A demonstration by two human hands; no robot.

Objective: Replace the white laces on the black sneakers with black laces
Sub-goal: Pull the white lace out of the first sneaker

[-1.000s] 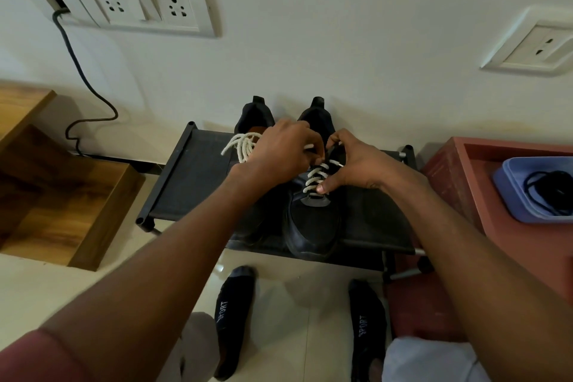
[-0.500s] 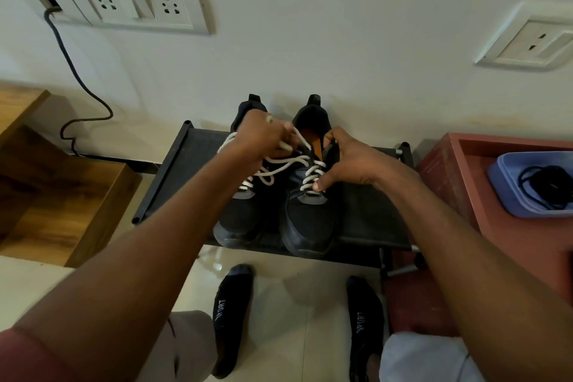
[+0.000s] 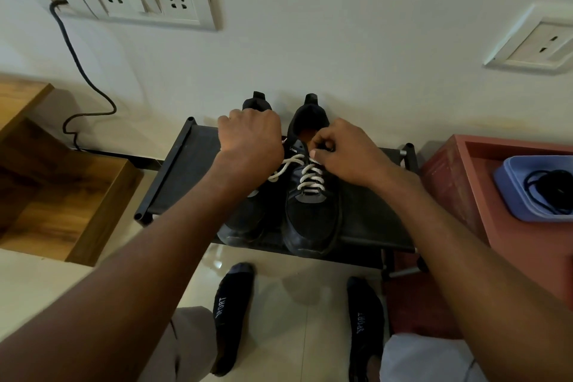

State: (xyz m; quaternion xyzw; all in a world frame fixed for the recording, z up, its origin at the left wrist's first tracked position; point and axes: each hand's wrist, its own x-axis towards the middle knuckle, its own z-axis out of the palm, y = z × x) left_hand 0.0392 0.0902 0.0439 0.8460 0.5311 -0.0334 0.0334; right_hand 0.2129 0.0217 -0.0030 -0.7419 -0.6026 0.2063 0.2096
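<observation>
The white lace (image 3: 305,175) is partly undone on the right sneaker (image 3: 313,205), which sits toes toward me on the black shoe rack (image 3: 173,177). A loose strand runs up-left across to my left hand (image 3: 251,141), fisted around it I think. My right hand (image 3: 344,152) pinches the lace at the top eyelets. The black laces (image 3: 548,188) wait in the blue tray (image 3: 508,177), far right.

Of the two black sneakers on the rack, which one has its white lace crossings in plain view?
The right sneaker: its white lace crosses the tongue in plain rows. The left sneaker is mostly covered by the left hand and its arm.
</observation>
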